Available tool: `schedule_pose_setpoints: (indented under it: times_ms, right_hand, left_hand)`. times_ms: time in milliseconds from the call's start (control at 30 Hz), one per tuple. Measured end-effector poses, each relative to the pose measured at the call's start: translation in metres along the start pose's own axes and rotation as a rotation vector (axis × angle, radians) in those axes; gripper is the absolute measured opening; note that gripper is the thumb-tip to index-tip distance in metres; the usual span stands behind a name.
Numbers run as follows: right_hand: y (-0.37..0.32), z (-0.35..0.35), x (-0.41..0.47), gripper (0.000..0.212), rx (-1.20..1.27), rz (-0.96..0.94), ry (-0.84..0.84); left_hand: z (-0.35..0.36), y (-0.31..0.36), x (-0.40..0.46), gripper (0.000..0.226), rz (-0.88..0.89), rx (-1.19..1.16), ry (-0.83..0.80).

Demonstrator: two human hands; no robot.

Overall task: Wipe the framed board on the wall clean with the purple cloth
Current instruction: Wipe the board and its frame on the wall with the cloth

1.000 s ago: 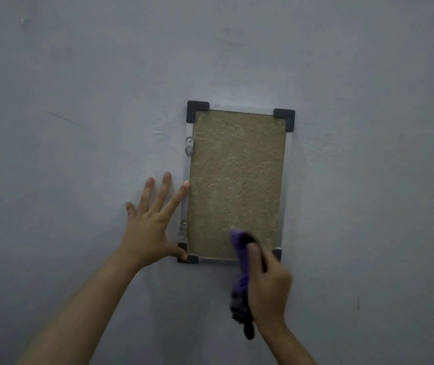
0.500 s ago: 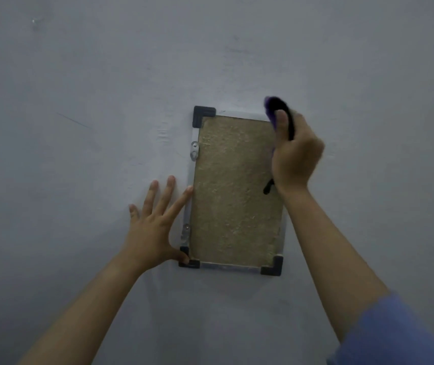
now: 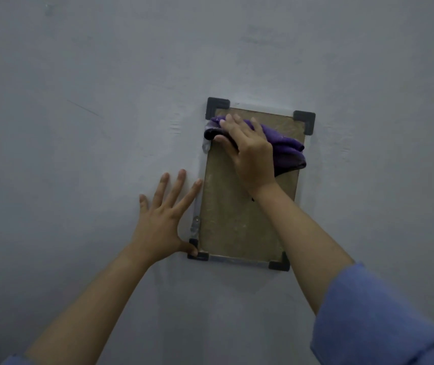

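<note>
A framed board (image 3: pixel 234 219) hangs on the grey wall, a brown cork-like panel in a thin silver frame with black corner caps. My right hand (image 3: pixel 247 151) presses the purple cloth (image 3: pixel 284 146) flat against the board's upper part, fingers reaching toward the top left corner. The cloth spreads out to the right of the hand. My left hand (image 3: pixel 163 219) lies flat on the wall beside the frame's left edge, fingers apart, thumb touching the bottom left corner cap.
The plain grey wall (image 3: pixel 78 127) fills the view around the board. Two small metal brackets sit on the frame's left side, one (image 3: pixel 196 223) near the bottom. My blue sleeve (image 3: pixel 384 320) shows at lower right.
My right hand rose with the cloth from the board's bottom edge to the top right corner, then swept left across the top. The cloth has spread out flat. My left hand stayed put.
</note>
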State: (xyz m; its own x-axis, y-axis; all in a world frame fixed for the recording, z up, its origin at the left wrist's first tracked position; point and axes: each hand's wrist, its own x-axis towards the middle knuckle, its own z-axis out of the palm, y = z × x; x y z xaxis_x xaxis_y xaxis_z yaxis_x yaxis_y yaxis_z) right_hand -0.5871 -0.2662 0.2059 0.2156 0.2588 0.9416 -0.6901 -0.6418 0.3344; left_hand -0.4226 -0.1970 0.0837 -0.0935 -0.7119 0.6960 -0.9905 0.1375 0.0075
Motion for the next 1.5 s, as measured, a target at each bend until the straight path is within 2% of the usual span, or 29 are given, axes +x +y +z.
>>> schedule_pose_setpoints:
  times_ms: [367, 867, 1233, 1400, 1500]
  right_hand:
    - [-0.028, -0.005, -0.103, 0.032, 0.060, -0.066, -0.070]
    - [-0.042, -0.020, -0.156, 0.032, 0.100, -0.118, -0.144]
    - [-0.014, -0.045, -0.165, 0.029, 0.199, -0.435, -0.450]
    - [-0.002, -0.060, -0.164, 0.031, 0.189, -0.516, -0.529]
    - [0.014, -0.078, -0.171, 0.035, 0.169, -0.511, -0.513]
  left_hand:
    - [0.001, -0.002, 0.002, 0.137, 0.001, 0.026, -0.023]
    - [-0.001, 0.001, 0.000, 0.136, 0.006, 0.010, -0.016]
    - [-0.005, 0.003, 0.000, 0.143, -0.017, 0.039, -0.045]
    - [-0.005, 0.003, -0.001, 0.142, -0.017, 0.030, -0.050]
    - [-0.006, 0.003, -0.002, 0.141, -0.011, 0.019, -0.052]
